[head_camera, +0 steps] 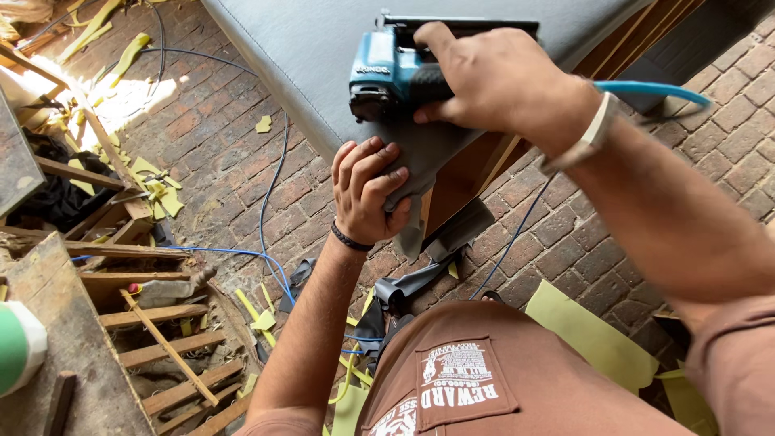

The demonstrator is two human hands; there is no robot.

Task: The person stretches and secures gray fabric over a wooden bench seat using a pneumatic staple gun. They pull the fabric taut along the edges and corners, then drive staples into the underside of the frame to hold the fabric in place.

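Two hands work at the corner of a grey padded panel (307, 48) raised above a brick floor (218, 153). The right hand (492, 77) is clamped around a blue staple gun (387, 73), which presses on the grey fabric (428, 153) at the panel's edge. Just below the gun, the left hand (367, 190) pinches that fabric, fingers closed on a fold pulled over the wooden frame (464, 173). A blue hose (274, 186) trails across the floor below the panel, among yellow foam scraps (153, 182). Wooden slats (161, 339) lie further left of it.
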